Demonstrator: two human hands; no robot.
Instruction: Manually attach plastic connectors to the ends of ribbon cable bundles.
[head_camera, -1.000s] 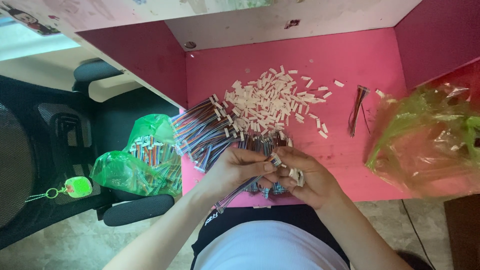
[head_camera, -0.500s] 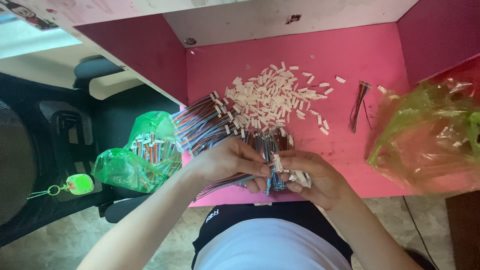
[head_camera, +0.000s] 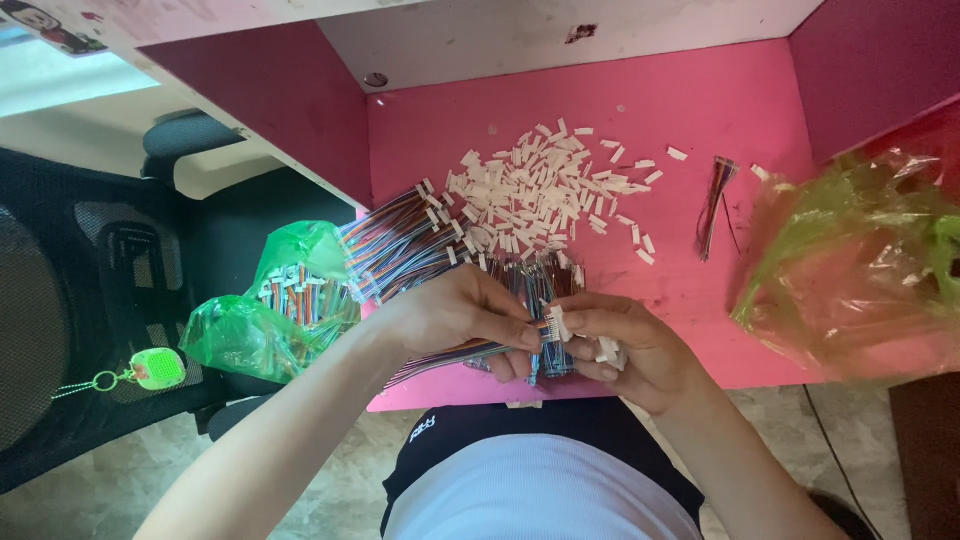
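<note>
Hands meet at the near edge of the pink surface (head_camera: 700, 110), just in front of the person's torso. Left hand (head_camera: 455, 315) is closed in a pinch grip on a flat multicoloured ribbon wire (head_camera: 450, 355), which runs from under the palm toward the fingertips and ends at the point where both hands touch. Right hand (head_camera: 625, 345) is closed as well: thumb and forefinger pinch a small white connector housing (head_camera: 556, 322) directly at the wire's free end, and several more white housings (head_camera: 605, 350) sit held in the curled palm behind it. Wire end and housing are touching or nearly so; whether the wire is seated cannot be told. Just beyond the hands lies a bundle of multicoloured wires (head_camera: 400, 245), fanned toward the left edge of the surface. A loose pile of white housings (head_camera: 530, 190) lies beyond that, near the middle. A smaller wire bunch (head_camera: 715, 200) lies to the right, well apart from the hands. A green plastic bag (head_camera: 850, 260) rests at the right edge, and a second green bag holding wires (head_camera: 280, 300) sits off the left edge.
</note>
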